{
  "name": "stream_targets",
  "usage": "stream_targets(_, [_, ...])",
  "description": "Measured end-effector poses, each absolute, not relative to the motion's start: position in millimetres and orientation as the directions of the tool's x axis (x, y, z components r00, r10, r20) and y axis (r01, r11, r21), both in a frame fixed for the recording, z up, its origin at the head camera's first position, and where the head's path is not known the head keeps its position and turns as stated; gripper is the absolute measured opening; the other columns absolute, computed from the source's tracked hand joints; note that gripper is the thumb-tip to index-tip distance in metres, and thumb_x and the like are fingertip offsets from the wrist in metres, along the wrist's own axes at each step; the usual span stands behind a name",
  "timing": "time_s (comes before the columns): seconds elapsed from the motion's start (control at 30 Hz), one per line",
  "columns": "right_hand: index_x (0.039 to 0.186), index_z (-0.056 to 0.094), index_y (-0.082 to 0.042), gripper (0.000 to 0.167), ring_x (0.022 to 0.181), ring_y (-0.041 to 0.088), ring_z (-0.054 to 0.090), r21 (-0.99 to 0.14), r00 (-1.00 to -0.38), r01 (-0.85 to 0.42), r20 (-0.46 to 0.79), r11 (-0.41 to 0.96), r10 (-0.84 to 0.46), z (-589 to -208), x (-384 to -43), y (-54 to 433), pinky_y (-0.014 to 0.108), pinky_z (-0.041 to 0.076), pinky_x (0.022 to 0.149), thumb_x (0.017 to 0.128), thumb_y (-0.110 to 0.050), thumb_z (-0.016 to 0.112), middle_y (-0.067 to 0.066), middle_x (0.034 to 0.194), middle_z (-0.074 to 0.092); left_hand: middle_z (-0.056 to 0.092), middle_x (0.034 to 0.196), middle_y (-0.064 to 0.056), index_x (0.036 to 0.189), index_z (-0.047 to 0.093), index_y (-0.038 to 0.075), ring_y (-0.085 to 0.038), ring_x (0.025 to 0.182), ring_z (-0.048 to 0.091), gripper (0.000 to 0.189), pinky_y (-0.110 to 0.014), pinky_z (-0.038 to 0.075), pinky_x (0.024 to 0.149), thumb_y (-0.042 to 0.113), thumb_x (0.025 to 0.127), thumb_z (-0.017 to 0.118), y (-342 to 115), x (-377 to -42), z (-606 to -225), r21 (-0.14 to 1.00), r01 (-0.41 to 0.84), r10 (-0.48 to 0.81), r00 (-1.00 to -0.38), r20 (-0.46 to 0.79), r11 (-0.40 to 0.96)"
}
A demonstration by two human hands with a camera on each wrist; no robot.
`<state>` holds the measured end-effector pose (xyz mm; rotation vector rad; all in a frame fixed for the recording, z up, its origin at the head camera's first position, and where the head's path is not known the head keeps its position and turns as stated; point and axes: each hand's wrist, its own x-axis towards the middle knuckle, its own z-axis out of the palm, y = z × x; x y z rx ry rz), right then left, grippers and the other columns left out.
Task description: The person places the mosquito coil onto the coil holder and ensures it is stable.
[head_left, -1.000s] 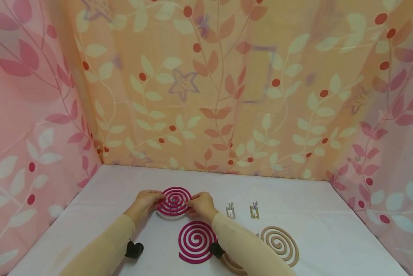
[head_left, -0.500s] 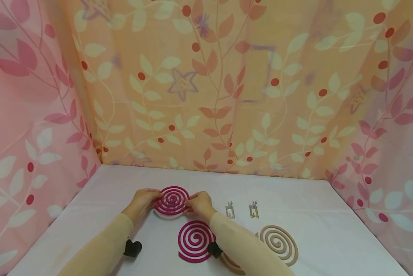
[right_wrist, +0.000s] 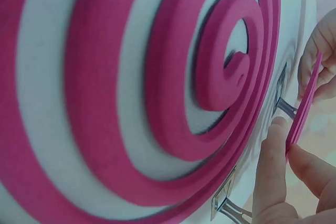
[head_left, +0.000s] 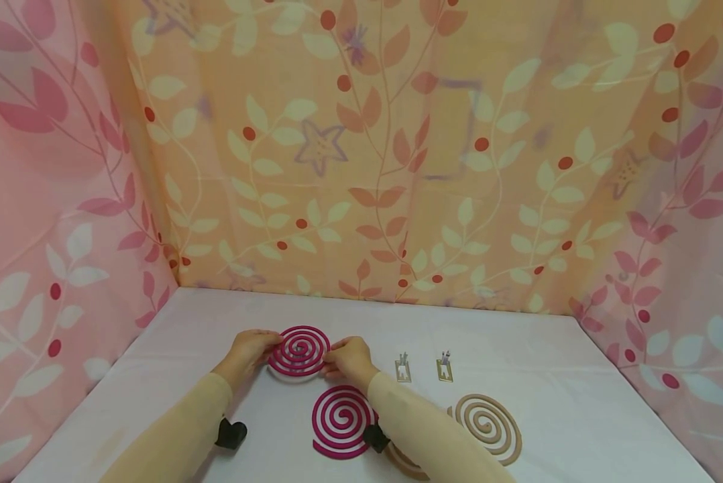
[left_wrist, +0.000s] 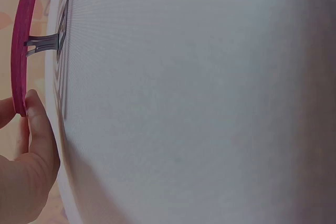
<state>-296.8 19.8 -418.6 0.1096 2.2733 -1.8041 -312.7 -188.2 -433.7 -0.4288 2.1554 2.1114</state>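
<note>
A magenta mosquito coil (head_left: pixel 302 346) is held level above the table by both hands. My left hand (head_left: pixel 251 352) pinches its left rim, and my right hand (head_left: pixel 352 359) pinches the right rim between thumb and fingers. Beneath the coil, a small metal coil stand (left_wrist: pixel 43 43) rises from its flat base. Its upper prongs meet the coil's underside in the left wrist view; whether they pass into it I cannot tell. Nearer the person lies another magenta coil (head_left: pixel 345 420), large in the foreground of the right wrist view.
Two more metal stands, one silver (head_left: pixel 403 372) and one gold-coloured (head_left: pixel 445 371), stand to the right. A tan coil (head_left: pixel 485 426) lies at front right; another tan coil (head_left: pixel 406 466) is partly covered by the right forearm. Patterned curtains (head_left: pixel 361 168) border the white table (head_left: pixel 548 376).
Both hands and the held coil have shifted slightly left, mostly in the first half second. The coils and stands on the table keep their places.
</note>
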Motion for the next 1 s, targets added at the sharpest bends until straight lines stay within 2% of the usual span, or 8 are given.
stream_targets(0.23, [0.101,0.064,0.005,0.015,0.060,0.013,0.067,-0.950,-0.972,0.186,-0.215,0.250,-0.095,-416.4,-296.5,23.7,0.028,0.063,0.062,0.092,-0.006,0.067,0.017,0.079,0.073,0.069,0.086,-0.001,0.123,0.054,-0.015,-0.004,0.075,0.062,0.036,-0.016,0.057,0.065,0.007,0.095,0.062,-193.2,-310.3,-431.6,0.965,-0.263,-0.145,-0.954,-0.261,-0.009])
stream_targets(0.37, [0.101,0.066,0.006,0.017,0.067,0.022,0.073,-0.958,-0.977,0.156,-0.185,0.242,-0.105,-412.4,-294.4,29.0,0.032,0.064,0.066,0.091,-0.007,0.067,0.021,0.086,0.074,0.070,0.086,-0.003,0.122,0.052,-0.018,-0.005,0.075,0.064,0.036,-0.020,0.060,0.067,0.003,0.095,0.061,-197.2,-308.9,-430.4,0.969,-0.242,-0.147,-0.958,-0.246,-0.045])
stream_targets(0.5, [0.102,0.067,0.007,0.019,0.074,0.027,0.075,-0.965,-0.985,0.115,-0.143,0.238,-0.102,-407.8,-293.6,38.8,0.036,0.064,0.069,0.090,-0.008,0.068,0.024,0.093,0.073,0.071,0.083,-0.003,0.118,0.055,-0.020,-0.005,0.072,0.064,0.034,-0.020,0.061,0.068,0.001,0.092,0.060,-201.9,-305.4,-427.3,0.979,-0.203,-0.166,-0.966,-0.196,0.027])
stream_targets(0.67, [0.103,0.068,0.008,0.022,0.078,0.026,0.075,-0.973,-0.990,0.094,-0.114,0.210,-0.085,-399.2,-294.3,54.7,0.035,0.064,0.071,0.089,-0.009,0.069,0.027,0.099,0.072,0.072,0.081,-0.001,0.112,0.061,-0.016,-0.005,0.071,0.063,0.030,-0.021,0.061,0.070,0.004,0.090,0.065,-207.1,-299.2,-418.8,0.968,-0.191,-0.208,-0.966,-0.156,0.161])
stream_targets(0.83, [0.105,0.068,0.012,0.025,0.082,0.029,0.075,-0.978,-0.992,0.066,-0.086,0.196,-0.096,-392.6,-290.1,72.4,0.034,0.064,0.070,0.090,-0.008,0.067,0.028,0.100,0.072,0.073,0.086,-0.004,0.113,0.061,-0.016,-0.004,0.074,0.063,0.032,-0.025,0.062,0.074,0.006,0.090,0.067,-209.2,-293.8,-409.9,0.968,-0.162,-0.209,-0.970,-0.121,0.192])
stream_targets(1.0, [0.107,0.068,0.011,0.026,0.080,0.025,0.075,-0.978,-0.990,0.081,-0.101,0.192,-0.099,-391.2,-279.1,89.9,0.035,0.064,0.072,0.091,-0.010,0.066,0.026,0.102,0.072,0.073,0.090,-0.006,0.118,0.057,-0.018,-0.004,0.077,0.066,0.037,-0.027,0.062,0.078,0.004,0.091,0.067,-207.4,-284.9,-404.5,0.975,-0.135,-0.185,-0.978,-0.101,0.179])
